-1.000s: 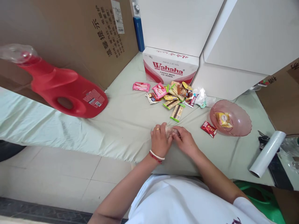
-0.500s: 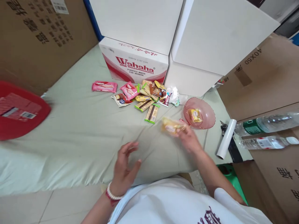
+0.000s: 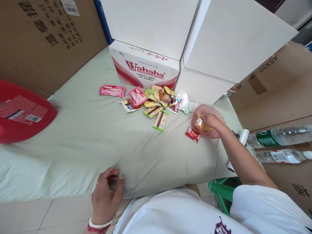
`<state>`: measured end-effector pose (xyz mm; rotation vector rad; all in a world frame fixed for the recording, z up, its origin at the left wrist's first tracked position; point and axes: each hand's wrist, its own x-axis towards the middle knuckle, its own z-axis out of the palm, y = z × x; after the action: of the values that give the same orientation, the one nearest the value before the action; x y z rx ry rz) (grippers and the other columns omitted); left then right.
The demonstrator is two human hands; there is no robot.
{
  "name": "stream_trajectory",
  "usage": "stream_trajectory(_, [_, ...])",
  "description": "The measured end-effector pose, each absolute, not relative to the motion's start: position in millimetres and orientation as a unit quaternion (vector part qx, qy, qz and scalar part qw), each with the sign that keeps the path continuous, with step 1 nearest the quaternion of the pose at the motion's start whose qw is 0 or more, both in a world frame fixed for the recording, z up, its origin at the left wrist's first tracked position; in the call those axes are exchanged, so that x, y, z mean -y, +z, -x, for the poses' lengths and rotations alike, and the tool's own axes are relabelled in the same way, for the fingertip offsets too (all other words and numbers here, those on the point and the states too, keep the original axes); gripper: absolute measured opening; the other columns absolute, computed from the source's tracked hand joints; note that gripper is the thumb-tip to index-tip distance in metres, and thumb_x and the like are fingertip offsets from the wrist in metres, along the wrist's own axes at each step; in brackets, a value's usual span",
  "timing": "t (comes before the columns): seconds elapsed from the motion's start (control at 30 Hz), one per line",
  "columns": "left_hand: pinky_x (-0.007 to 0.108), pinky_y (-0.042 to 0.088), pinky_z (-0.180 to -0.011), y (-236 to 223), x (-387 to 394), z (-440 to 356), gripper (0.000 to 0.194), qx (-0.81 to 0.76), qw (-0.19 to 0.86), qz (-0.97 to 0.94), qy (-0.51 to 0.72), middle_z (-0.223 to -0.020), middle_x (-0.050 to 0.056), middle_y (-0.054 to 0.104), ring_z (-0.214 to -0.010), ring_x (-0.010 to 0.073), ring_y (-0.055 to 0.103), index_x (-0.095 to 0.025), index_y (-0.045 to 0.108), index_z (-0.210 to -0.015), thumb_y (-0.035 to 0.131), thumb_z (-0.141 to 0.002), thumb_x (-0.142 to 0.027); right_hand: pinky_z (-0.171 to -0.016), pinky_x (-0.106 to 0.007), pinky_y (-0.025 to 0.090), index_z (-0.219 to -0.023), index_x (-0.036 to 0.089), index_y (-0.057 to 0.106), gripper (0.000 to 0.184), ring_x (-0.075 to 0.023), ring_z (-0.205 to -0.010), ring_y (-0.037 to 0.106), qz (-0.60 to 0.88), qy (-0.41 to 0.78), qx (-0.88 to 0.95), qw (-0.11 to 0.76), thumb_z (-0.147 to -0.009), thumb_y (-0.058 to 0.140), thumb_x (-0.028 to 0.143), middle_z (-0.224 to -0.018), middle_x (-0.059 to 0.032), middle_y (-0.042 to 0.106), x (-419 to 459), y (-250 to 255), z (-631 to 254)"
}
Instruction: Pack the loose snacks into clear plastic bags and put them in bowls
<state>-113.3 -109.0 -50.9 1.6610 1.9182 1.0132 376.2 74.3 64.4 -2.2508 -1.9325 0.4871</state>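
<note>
My right hand point(image 3: 212, 121) reaches into the pink translucent bowl point(image 3: 220, 114), its fingers closed on a yellow-wrapped snack point(image 3: 200, 121). Part of that packet and the bowl's contents are covered by the hand. Just outside the bowl, on the left, lies a small red packet point(image 3: 193, 134). My left hand point(image 3: 106, 191) rests at the table's front edge with fingers loosely curled and thumb apart, holding nothing. Farther back is a pile of wrapped snacks: a pink wafer packet point(image 3: 138, 95), a green-ended bar point(image 3: 161, 120) and several others. Another pink packet point(image 3: 112, 91) lies to their left.
Behind the snacks stands a white and red Wahaha carton point(image 3: 146, 70) under white boxes. A red plastic object point(image 3: 24, 113) sits at far left. On the right are a white roll point(image 3: 243, 137), plastic bottles point(image 3: 280, 156) and brown cartons point(image 3: 275, 84). A green stool point(image 3: 221, 191) stands below.
My right hand has carried the yellow-wrapped snack rightward from over the table into the bowl. My left hand has drawn back left and down to the table's edge.
</note>
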Motion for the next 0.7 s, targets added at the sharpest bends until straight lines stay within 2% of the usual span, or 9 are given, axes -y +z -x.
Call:
stream_trajectory(0.1, [0.037, 0.057, -0.072, -54.7, 106.4, 110.9, 0.031, -0.682, 0.124, -0.625, 0.36, -0.092, 0.007, 0.07, -0.078, 0.0225, 0.07, -0.02, 0.059, -0.114, 0.058, -0.09, -0.039, -0.091, -0.046, 0.048, -0.101, 0.014, 0.074, 0.034, -0.0382, -0.119, 0.05, 0.765, 0.044, 0.643, 0.01, -0.099, 0.049, 0.036, -0.106, -0.0207, 0.068, -68.6, 58.0, -364.3])
stream_trajectory(0.17, [0.036, 0.056, -0.072, -56.7, 105.8, 110.6, 0.027, -0.674, 0.092, -0.634, 0.367, -0.09, 0.006, 0.07, -0.078, 0.0222, 0.07, -0.02, 0.059, -0.113, 0.059, -0.091, -0.036, -0.088, -0.045, 0.046, -0.101, 0.013, 0.075, 0.033, -0.0389, -0.118, 0.048, 0.766, -0.034, 0.642, -0.018, -0.098, 0.048, 0.033, -0.108, -0.0212, 0.066, -71.4, 63.7, -363.6])
stream_trajectory(0.23, [0.034, 0.055, -0.071, -57.3, 105.4, 110.6, 0.025, -0.666, 0.075, -0.642, 0.372, -0.089, 0.005, 0.069, -0.076, 0.0215, 0.069, -0.02, 0.06, -0.112, 0.06, -0.091, -0.033, -0.086, -0.044, 0.046, -0.106, 0.013, 0.075, 0.035, -0.0375, -0.114, 0.047, 0.766, -0.081, 0.638, 0.0, -0.099, 0.045, 0.03, -0.108, -0.0197, 0.066, -85.6, 73.9, -363.0])
stream_trajectory(0.33, [0.033, 0.054, -0.071, -55.6, 104.2, 110.1, 0.022, -0.652, 0.052, -0.656, 0.377, -0.086, 0.004, 0.067, -0.075, 0.0206, 0.068, -0.02, 0.06, -0.11, 0.062, -0.09, -0.028, -0.09, -0.043, 0.044, -0.112, 0.016, 0.074, 0.037, -0.0358, -0.115, 0.046, 0.751, -0.068, 0.657, 0.029, -0.101, 0.043, 0.031, -0.109, -0.0176, 0.066, -120.4, 88.3, -354.5])
stream_trajectory(0.4, [0.031, 0.054, -0.07, -53.9, 103.3, 109.7, 0.021, -0.642, 0.03, -0.667, 0.377, -0.084, 0.003, 0.066, -0.073, 0.0197, 0.067, -0.019, 0.06, -0.109, 0.063, -0.089, -0.025, -0.093, -0.043, 0.042, -0.117, 0.016, 0.073, 0.036, -0.0354, -0.115, 0.048, 0.732, 0.0, 0.681, -0.019, -0.098, 0.053, 0.039, -0.112, -0.0169, 0.066, -135.4, 93.8, -342.6])
stream_trajectory(0.47, [0.03, 0.053, -0.069, -52.9, 103.0, 109.4, 0.018, -0.628, 0.012, -0.681, 0.376, -0.084, 0.003, 0.066, -0.072, 0.019, 0.066, -0.019, 0.06, -0.107, 0.062, -0.089, -0.022, -0.092, -0.042, 0.043, -0.117, 0.016, 0.071, 0.043, -0.0354, -0.112, 0.052, 0.713, 0.065, 0.691, -0.096, -0.09, 0.066, 0.049, -0.114, -0.0169, 0.066, -129.9, 95.2, -327.9])
stream_trajectory(0.53, [0.029, 0.053, -0.069, -53.5, 103.2, 108.9, 0.017, -0.615, 0.0, -0.694, 0.374, -0.084, 0.003, 0.066, -0.072, 0.0187, 0.067, -0.019, 0.06, -0.106, 0.062, -0.089, -0.02, -0.089, -0.042, 0.044, -0.112, 0.015, 0.07, 0.049, -0.0361, -0.11, 0.053, 0.694, 0.072, 0.703, -0.14, -0.081, 0.075, 0.053, -0.119, -0.019, 0.064, -102.6, 92.1, -315.5])
stream_trajectory(0.63, [0.029, 0.053, -0.069, -57.3, 103.0, 107.0, 0.016, -0.613, -0.029, -0.694, 0.376, -0.083, 0.003, 0.066, -0.073, 0.0185, 0.066, -0.019, 0.06, -0.104, 0.063, -0.088, -0.017, -0.083, -0.04, 0.044, -0.118, 0.012, 0.064, 0.047, -0.0386, -0.114, 0.052, 0.686, -0.006, 0.717, -0.121, -0.081, 0.075, 0.038, -0.132, -0.0253, 0.056, -46.0, 81.7, -311.7])
stream_trajectory(0.7, [0.028, 0.053, -0.067, -60.7, 102.1, 105.4, 0.016, -0.614, -0.063, -0.689, 0.38, -0.082, 0.003, 0.066, -0.07, 0.0184, 0.065, -0.018, 0.061, -0.101, 0.064, -0.086, -0.015, -0.076, -0.036, 0.043, -0.127, 0.011, 0.059, 0.046, -0.0335, -0.102, 0.058, 0.695, 0.005, 0.707, -0.13, -0.083, 0.067, 0.022, -0.126, -0.0247, 0.06, -19.2, 73.3, -320.9])
